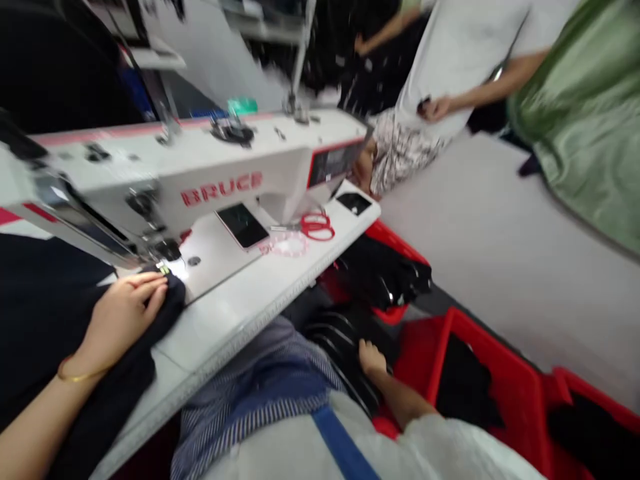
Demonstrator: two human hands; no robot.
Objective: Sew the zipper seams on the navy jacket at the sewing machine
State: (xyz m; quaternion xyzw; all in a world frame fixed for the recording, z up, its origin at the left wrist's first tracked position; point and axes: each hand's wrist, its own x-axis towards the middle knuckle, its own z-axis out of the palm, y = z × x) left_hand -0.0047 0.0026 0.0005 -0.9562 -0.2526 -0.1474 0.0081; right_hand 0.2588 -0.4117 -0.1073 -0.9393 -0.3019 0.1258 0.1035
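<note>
1. Left hand [125, 303]: laid palm down on dark cloth [55, 293], toward the left end of the table [215, 327]. Fingers close together, just beside a small yellow-green tag [164, 269]. Cannot tell whether clamped on the cloth.
2. Cloth: spread over the left end of the table, reaching to the lit needle area of the machine [215, 167].
3. Right hand [373, 360]: lowered past the front edge of the table, beside the lap. Fingers curled, at a striped dark item [340, 333]. Blurred; cannot tell whether clamped on it.
4. Machine: set lengthwise behind the front edge, marked "BRUCE" in red.
5. Phone [243, 225]: lying screen up, between machine and front edge.
6. Scissors [317, 227]: red-handled, lying near the right corner, with blades toward the phone.
7. Pink loop [290, 245]: just beside the scissors, nearer the front edge.
8. Red bins [423, 340]: standing beyond the front edge and right corner, loaded with dark fabric [465, 383].
9. Co-worker's hand [440, 108]: well beyond the right corner, holding a small dark object [424, 105].
</note>
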